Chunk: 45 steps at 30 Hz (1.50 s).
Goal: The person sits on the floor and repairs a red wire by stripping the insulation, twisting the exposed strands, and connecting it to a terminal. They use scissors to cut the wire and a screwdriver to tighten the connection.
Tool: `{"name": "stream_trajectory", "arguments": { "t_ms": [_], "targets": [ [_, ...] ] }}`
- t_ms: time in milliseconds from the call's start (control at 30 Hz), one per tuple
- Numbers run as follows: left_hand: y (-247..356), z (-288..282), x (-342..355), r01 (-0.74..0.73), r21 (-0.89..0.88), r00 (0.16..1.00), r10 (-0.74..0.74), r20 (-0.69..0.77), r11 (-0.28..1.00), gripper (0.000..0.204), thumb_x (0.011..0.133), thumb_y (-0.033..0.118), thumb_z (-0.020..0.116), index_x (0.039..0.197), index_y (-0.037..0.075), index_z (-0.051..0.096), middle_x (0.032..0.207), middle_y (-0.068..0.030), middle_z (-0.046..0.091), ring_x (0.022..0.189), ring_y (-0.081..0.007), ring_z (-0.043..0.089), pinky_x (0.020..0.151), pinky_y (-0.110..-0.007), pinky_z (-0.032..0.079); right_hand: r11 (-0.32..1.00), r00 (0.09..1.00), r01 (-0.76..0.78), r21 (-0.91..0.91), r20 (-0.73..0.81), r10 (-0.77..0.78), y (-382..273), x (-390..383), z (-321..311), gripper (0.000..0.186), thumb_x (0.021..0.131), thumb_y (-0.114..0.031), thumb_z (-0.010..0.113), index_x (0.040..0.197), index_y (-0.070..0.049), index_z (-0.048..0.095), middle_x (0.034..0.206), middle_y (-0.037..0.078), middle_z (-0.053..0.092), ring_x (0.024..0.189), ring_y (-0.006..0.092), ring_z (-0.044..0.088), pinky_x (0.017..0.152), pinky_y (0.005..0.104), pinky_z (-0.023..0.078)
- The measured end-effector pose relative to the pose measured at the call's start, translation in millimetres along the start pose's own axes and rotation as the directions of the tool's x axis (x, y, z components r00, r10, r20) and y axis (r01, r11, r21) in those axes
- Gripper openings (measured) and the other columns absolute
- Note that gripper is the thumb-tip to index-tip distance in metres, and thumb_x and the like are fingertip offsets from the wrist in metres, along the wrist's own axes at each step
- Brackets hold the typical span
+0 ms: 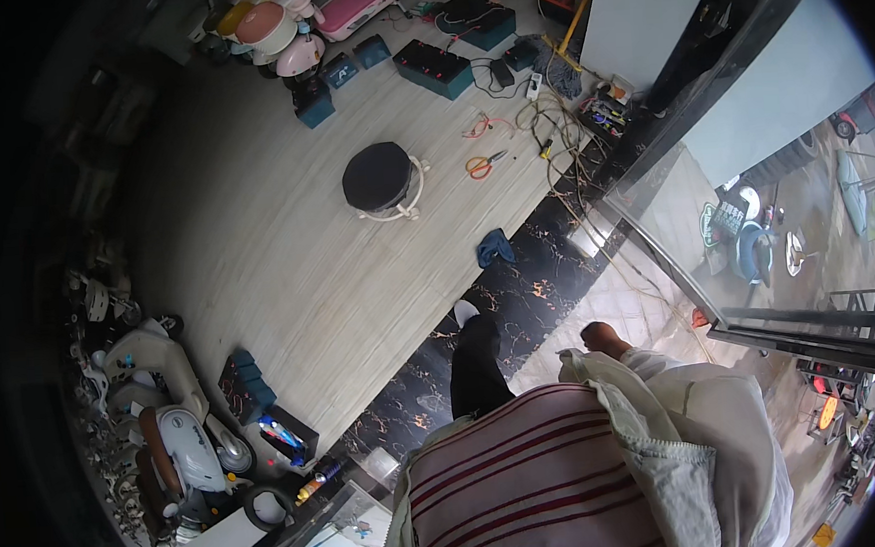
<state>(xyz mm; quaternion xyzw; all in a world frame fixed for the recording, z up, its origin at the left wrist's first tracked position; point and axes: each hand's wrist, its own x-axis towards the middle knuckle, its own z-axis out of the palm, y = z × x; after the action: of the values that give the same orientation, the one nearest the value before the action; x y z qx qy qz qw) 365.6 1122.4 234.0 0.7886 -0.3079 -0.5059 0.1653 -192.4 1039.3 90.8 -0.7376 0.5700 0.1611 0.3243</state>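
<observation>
My right hand (603, 340) hangs below the cuff of my pale jacket, above the light tiles beside the dark marble threshold (533, 286). Its fingers are too small and shaded to make out, and nothing shows in it. Out of sight is my left hand. Ahead of me, a dark blue cloth (494, 248) lies at the edge of the threshold. Farther in, a pair of scissors (484, 164) with orange handles rests on the wood-look floor (288, 283). A round black-topped stool (379, 177) stands left of the scissors.
Battery packs (433, 69), a mop (562, 70) and tangled cables (554, 131) lie at the back. Scooters (188, 449) line the left; pink ones (299, 56) stand at the far end. A glass door (679, 284) borders the right. A tray (289, 435) holds bottles.
</observation>
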Motion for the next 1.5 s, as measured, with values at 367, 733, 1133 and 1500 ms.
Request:
{"name": "stream_trajectory", "arguments": {
  "t_ms": [367, 733, 1133, 1500],
  "targets": [
    [287.4, -110.1, 203.4, -0.088, 0.101, 0.994, 0.082, 0.068, 0.991, 0.029, 0.089, 0.031, 0.055, 0.099, 0.004, 0.059, 0.076, -0.0056, 0.062, 0.064, -0.0129, 0.056, 0.056, -0.027, 0.044, -0.090, 0.692, -0.221, 0.971, 0.221, 0.687, -25.9, 25.0, -204.7, 0.024, 0.091, -0.021, 0.050, 0.104, -0.003, 0.060, 0.076, 0.007, 0.063, 0.063, 0.0147, 0.059, 0.053, 0.0295, 0.046],
    [574.8, -1.4, 363.5, -0.317, 0.432, 0.905, 0.133, 0.404, 0.845, 0.037, 0.093, 0.030, 0.050, 0.114, 0.000, 0.055, 0.092, -0.0116, 0.065, 0.080, -0.0164, 0.061, 0.069, -0.030, 0.048, 0.077, 0.501, -0.719, 0.690, 0.439, 0.746, -11.6, 114.4, -125.7, 0.026, 0.085, -0.019, 0.048, 0.076, -0.004, 0.067, 0.080, 0.016, 0.067, 0.072, 0.0261, 0.066, 0.072, 0.0401, 0.052],
    [874.5, 204.0, 489.7, -0.490, 0.547, 0.803, 0.107, 0.586, 0.679, 0.028, 0.095, 0.022, 0.049, 0.112, 0.000, 0.056, 0.093, -0.0101, 0.065, 0.086, -0.0155, 0.061, 0.077, -0.029, 0.049, -0.309, 0.572, 0.202, 0.930, 0.144, 0.807, 176.3, 350.2, -500.3, 0.030, 0.094, -0.024, 0.047, 0.108, 0.000, 0.059, 0.083, 0.008, 0.065, 0.073, 0.0154, 0.061, 0.063, 0.0280, 0.047],
    [866.1, 464.6, 708.1, -0.523, 0.556, 0.593, -0.192, 0.782, 0.646, 0.020, 0.096, 0.015, 0.047, 0.108, 0.002, 0.057, 0.089, -0.0045, 0.062, 0.079, -0.0108, 0.056, 0.075, -0.026, 0.047, -0.685, 0.446, 0.169, 0.709, 0.564, 0.694, 209.9, 573.1, -414.6, 0.026, 0.092, -0.020, 0.050, 0.106, -0.001, 0.061, 0.078, 0.005, 0.062, 0.067, 0.0121, 0.057, 0.058, 0.0258, 0.045]
  ]
}}
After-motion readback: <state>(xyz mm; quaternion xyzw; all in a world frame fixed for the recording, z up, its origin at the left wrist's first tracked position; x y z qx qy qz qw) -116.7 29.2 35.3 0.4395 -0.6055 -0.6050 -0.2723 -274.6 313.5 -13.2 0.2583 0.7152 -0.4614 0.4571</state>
